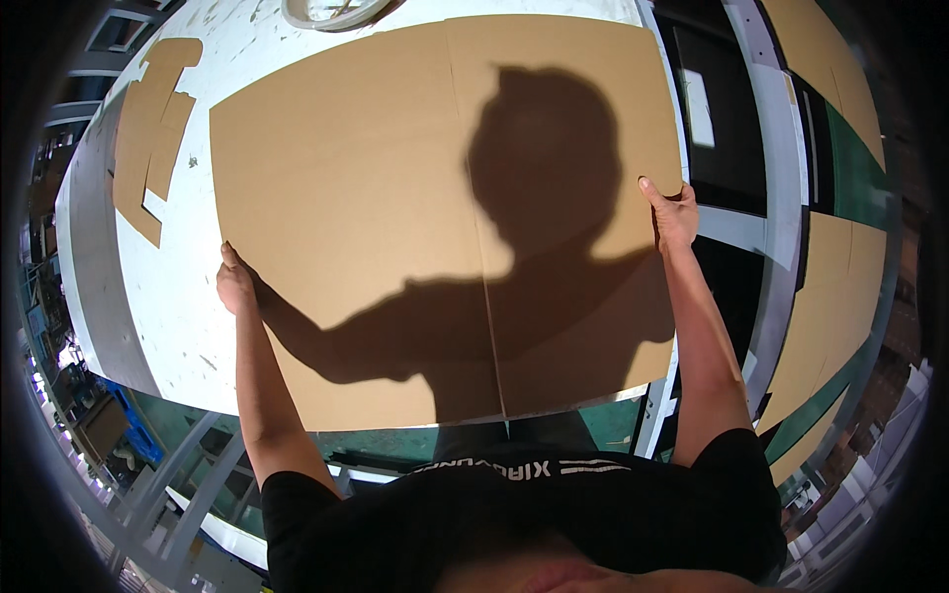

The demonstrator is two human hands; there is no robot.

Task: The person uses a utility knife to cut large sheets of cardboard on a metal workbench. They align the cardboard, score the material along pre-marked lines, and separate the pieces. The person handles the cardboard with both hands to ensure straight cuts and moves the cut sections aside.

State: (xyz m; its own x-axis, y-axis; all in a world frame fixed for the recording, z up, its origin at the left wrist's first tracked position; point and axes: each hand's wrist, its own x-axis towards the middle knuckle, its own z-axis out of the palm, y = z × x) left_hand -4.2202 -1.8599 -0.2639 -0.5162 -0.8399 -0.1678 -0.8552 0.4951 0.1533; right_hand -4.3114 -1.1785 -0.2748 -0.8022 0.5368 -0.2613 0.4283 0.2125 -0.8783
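Observation:
A large flat cardboard sheet [336, 198] spans the middle of the head view, over a white worktable [168, 296]. A crease runs down it from far edge to near edge, and my shadow falls across its right half. My left hand [234, 281] grips the sheet's left edge, thumb on top. At the right edge, my right hand [674, 215] holds on with its thumb over the upper face. The fingers beneath the sheet are mostly hidden on both sides.
A cut cardboard scrap [148, 148] lies on the table at the left. A round, pale-rimmed container [336, 15] stands at the far edge. To the right runs a metal frame [766, 148], with more cardboard sheets [830, 296] beyond it. Green floor [395, 442] shows below.

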